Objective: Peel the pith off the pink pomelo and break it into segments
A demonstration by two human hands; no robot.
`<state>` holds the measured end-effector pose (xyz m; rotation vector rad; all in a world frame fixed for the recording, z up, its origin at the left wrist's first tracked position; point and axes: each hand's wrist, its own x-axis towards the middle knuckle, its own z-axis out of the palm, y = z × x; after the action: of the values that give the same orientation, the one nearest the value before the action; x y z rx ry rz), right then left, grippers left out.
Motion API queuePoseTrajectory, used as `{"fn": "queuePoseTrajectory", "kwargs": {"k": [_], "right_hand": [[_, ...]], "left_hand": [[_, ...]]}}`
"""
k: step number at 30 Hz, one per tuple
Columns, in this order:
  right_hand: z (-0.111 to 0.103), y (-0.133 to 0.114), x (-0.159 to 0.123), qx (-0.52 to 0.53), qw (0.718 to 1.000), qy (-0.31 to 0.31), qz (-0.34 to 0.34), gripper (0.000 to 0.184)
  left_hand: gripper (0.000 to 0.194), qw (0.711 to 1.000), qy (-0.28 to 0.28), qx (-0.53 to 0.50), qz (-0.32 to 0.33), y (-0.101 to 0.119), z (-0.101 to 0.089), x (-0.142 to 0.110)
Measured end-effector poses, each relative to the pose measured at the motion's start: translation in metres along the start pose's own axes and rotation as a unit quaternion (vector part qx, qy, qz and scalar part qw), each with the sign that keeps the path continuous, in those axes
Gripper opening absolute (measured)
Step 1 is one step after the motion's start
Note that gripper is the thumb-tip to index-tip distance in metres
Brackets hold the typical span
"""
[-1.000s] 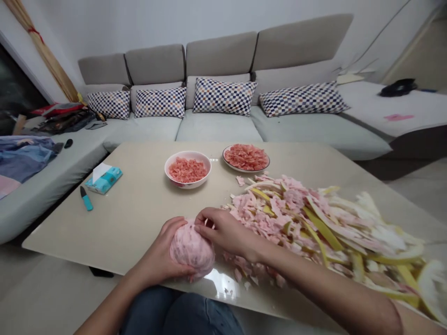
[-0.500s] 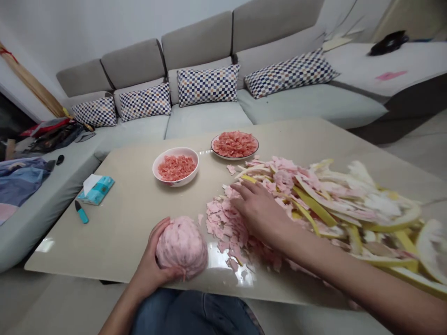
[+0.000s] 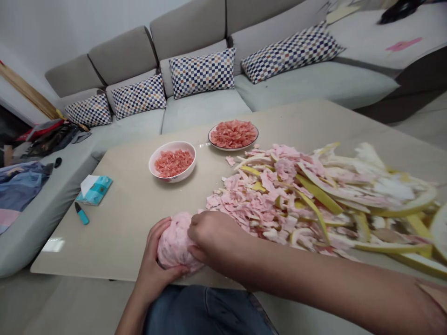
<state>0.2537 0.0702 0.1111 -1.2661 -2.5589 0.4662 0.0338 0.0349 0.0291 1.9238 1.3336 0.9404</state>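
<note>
A peeled pomelo [image 3: 173,244], round and covered in pink pith, sits at the front edge of the table. My left hand [image 3: 158,253] wraps round its left side, thumb below and fingers over the top. Against its right side, my right hand [image 3: 213,235] is closed, the fingertips curled in at the pith and partly hidden. Just beyond that hand spreads a heap of torn pink pith [image 3: 240,202], which runs into thick yellow and white pomelo rinds [image 3: 317,195] on the right.
A white bowl [image 3: 190,173] and a dark-rimmed plate [image 3: 233,149] hold pink pomelo flesh farther back. On the left lie a blue tissue pack [image 3: 99,190] and a teal-handled knife [image 3: 82,215]. A grey sofa [image 3: 206,111] with checked cushions [image 3: 204,72] stands behind the table [image 3: 118,232].
My right hand has moved from the pith heap left and toward me, onto the pomelo, and its fingers have closed. The left hand keeps its hold. The view has tilted slightly.
</note>
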Motion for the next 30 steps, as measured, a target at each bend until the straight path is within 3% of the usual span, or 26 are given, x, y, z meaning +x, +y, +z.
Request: {"fn": "queuePoseTrajectory", "kwargs": {"k": [3, 9, 13, 17, 20, 22, 25, 30], "right_hand": [[-0.007, -0.008, 0.003, -0.076, 0.995, -0.069, -0.004, 0.007], [-0.009, -0.004, 0.012, -0.051, 0.996, -0.063, 0.040, 0.014], [-0.003, 0.017, 0.015, 0.097, 0.994, -0.028, 0.039, 0.016], [0.003, 0.034, 0.006, 0.316, 0.942, 0.013, 0.109, 0.018], [0.005, 0.041, -0.009, 0.373, 0.915, 0.053, 0.142, 0.022], [0.002, 0.047, -0.023, 0.354, 0.920, 0.087, 0.147, 0.022], [-0.002, 0.062, -0.046, 0.241, 0.947, 0.156, 0.143, 0.022], [0.014, 0.081, -0.072, 0.131, 0.963, 0.210, 0.103, 0.027]], "left_hand": [[0.082, 1.000, 0.000, -0.006, 0.011, -0.002, 0.000, 0.001], [0.080, 1.000, 0.005, -0.009, 0.028, -0.001, 0.001, 0.001], [0.080, 0.999, 0.009, -0.020, 0.045, -0.007, 0.001, 0.001], [0.083, 0.998, 0.012, -0.034, 0.050, -0.013, 0.001, 0.001], [0.082, 0.998, -0.005, -0.047, 0.040, -0.017, -0.003, 0.001], [0.080, 0.998, -0.016, -0.061, 0.031, -0.020, -0.007, 0.001], [0.079, 0.996, -0.012, -0.077, -0.032, -0.021, -0.016, 0.002], [0.082, 0.955, -0.014, -0.120, -0.271, -0.005, -0.033, 0.006]]}}
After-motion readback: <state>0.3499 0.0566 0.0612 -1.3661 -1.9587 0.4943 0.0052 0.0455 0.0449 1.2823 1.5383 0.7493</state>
